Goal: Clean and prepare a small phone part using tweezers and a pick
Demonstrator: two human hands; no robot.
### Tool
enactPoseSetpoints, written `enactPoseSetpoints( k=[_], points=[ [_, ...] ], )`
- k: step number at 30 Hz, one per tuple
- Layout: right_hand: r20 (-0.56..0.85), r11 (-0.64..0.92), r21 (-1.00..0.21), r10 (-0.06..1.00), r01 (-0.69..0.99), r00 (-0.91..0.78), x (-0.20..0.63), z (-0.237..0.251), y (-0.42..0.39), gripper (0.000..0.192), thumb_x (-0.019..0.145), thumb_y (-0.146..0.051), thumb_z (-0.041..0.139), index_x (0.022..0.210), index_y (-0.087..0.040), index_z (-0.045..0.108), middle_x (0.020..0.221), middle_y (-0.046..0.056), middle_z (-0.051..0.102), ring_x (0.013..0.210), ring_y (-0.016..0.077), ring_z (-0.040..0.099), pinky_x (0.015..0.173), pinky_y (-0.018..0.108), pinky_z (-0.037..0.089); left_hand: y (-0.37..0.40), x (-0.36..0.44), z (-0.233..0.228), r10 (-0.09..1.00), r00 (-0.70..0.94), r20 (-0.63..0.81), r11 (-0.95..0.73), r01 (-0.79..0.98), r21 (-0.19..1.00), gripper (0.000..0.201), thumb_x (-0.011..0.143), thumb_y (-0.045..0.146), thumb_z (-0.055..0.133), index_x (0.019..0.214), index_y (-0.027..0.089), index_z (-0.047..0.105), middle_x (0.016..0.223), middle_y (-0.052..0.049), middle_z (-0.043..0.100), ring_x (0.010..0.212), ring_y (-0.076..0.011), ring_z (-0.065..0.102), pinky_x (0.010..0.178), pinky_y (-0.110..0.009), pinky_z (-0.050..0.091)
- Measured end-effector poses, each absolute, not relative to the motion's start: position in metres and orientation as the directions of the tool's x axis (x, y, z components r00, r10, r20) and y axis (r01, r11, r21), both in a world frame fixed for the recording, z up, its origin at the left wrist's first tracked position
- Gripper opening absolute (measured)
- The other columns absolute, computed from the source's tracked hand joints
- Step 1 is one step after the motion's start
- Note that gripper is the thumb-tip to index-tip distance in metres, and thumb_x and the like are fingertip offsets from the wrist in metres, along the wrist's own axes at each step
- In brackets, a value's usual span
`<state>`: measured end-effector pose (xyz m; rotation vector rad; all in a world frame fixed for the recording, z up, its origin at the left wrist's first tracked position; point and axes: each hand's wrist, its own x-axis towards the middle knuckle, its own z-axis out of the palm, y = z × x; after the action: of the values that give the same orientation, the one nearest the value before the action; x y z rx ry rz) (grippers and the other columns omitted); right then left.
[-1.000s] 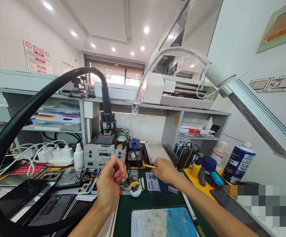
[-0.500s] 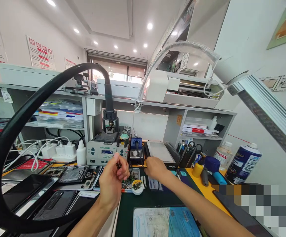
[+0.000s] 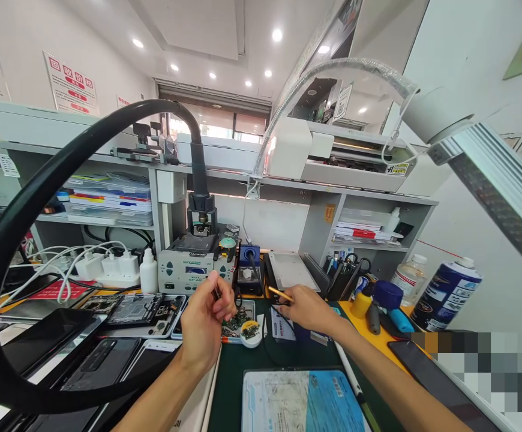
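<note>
My left hand point(image 3: 207, 318) is raised left of centre with its fingers curled. A small dark object shows between them, too hidden to name. Over the mat's far right part, my right hand point(image 3: 308, 309) is closed on a slim soldering iron point(image 3: 281, 294), its gold-coloured end pointing left, with a thin black cable looping below. Close to my left hand are a round white tin point(image 3: 251, 339) with small board pieces on it and a tray of green circuit boards point(image 3: 244, 313). Behind stands a blue soldering stand point(image 3: 249, 255). A blue-white pad point(image 3: 303, 399) lies in front.
A grey rework station point(image 3: 189, 270) stands behind my left hand, and its thick black hose point(image 3: 0, 258) arches across the left side. Several phones point(image 3: 94, 369) cover the left. At right are a spray can point(image 3: 445, 294), a clear bottle point(image 3: 409, 276) and an overhead lamp point(image 3: 504, 192).
My right hand has moved to the right from beside the soldering stand, and the gold-ended iron now shows in its fingers. My left hand stays nearly in place. The view has shifted slightly.
</note>
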<state>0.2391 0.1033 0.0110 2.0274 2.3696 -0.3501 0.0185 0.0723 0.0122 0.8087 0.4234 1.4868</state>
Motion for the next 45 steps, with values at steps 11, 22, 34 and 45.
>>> enactPoseSetpoints(
  k=[11,22,34,45],
  points=[
    [-0.423,0.346,-0.312,0.783,0.885,-0.455,0.254,0.006,0.076,0.02,0.094,-0.033,0.069,0.099,-0.013,0.069,0.09,0.001,0.069,0.077,0.0172,0.068,0.069,0.033,0.058,0.072,0.019,0.014,0.969,0.079,0.233,-0.109,-0.712,0.694,0.046,0.088,0.046,0.062,0.053,0.017,0.052,0.052,0.006,0.026,0.049,-0.0105,0.024,0.047,-0.021,0.03],
    [-0.595,0.343,-0.327,0.649,0.88,-0.474,0.257,-0.002,0.097,0.02,0.094,-0.03,0.069,0.103,-0.013,0.069,0.099,0.003,0.07,0.083,0.0189,0.069,0.071,0.033,0.059,0.074,0.018,0.012,0.969,0.069,0.238,-0.122,-0.705,0.699,0.045,0.086,0.046,0.062,0.054,0.018,0.05,0.052,0.006,0.027,0.05,-0.0105,0.023,0.047,-0.022,0.03],
    [-0.479,0.323,-0.35,0.745,0.879,-0.465,0.256,-0.004,0.093,0.017,0.093,-0.03,0.07,0.091,-0.012,0.069,0.087,0.0,0.069,0.072,0.0148,0.066,0.062,0.028,0.056,0.075,0.018,0.01,0.965,0.069,0.252,-0.135,-0.695,0.706,0.046,0.085,0.051,0.065,0.055,0.018,0.052,0.052,0.008,0.028,0.048,-0.0099,0.024,0.049,-0.023,0.025],
    [-0.195,0.221,-0.679,0.865,0.7,-0.462,0.264,0.013,0.111,0.018,0.096,-0.03,0.066,0.099,-0.013,0.067,0.094,0.002,0.069,0.075,0.0151,0.067,0.064,0.029,0.057,0.075,0.018,0.01,0.964,0.07,0.255,-0.138,-0.689,0.711,0.048,0.085,0.052,0.065,0.054,0.018,0.051,0.052,0.008,0.026,0.049,-0.0101,0.023,0.049,-0.023,0.025]
  ],
)
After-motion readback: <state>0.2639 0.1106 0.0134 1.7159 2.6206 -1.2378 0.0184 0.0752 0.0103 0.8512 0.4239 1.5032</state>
